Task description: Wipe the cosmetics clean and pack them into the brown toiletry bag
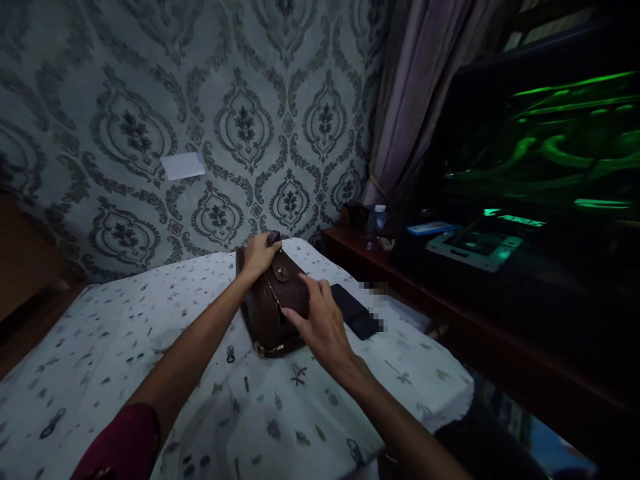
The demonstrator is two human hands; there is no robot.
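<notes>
A dark brown leather handbag (289,290) lies on a white bedspread with small printed figures (200,293). It has a round stud tab and a front zip that stands partly open at its near end. My left hand (257,257) is closed over the far end of the handbag, by its dark handle. On the near right side, my right hand (324,323) grips the handbag, thumb at the zip's opening and fingers over the panel's edge. What lies inside the bag is hidden. Just right of my right hand rests a black phone-like slab (356,312).
A dark desk (345,250) runs along the right, bearing a small bottle (380,217), a blue packet (433,228) and a pale flat device (473,250). A large dark case with green light (550,160) stands there. Patterned wallpaper (245,127) carries a light switch (183,166).
</notes>
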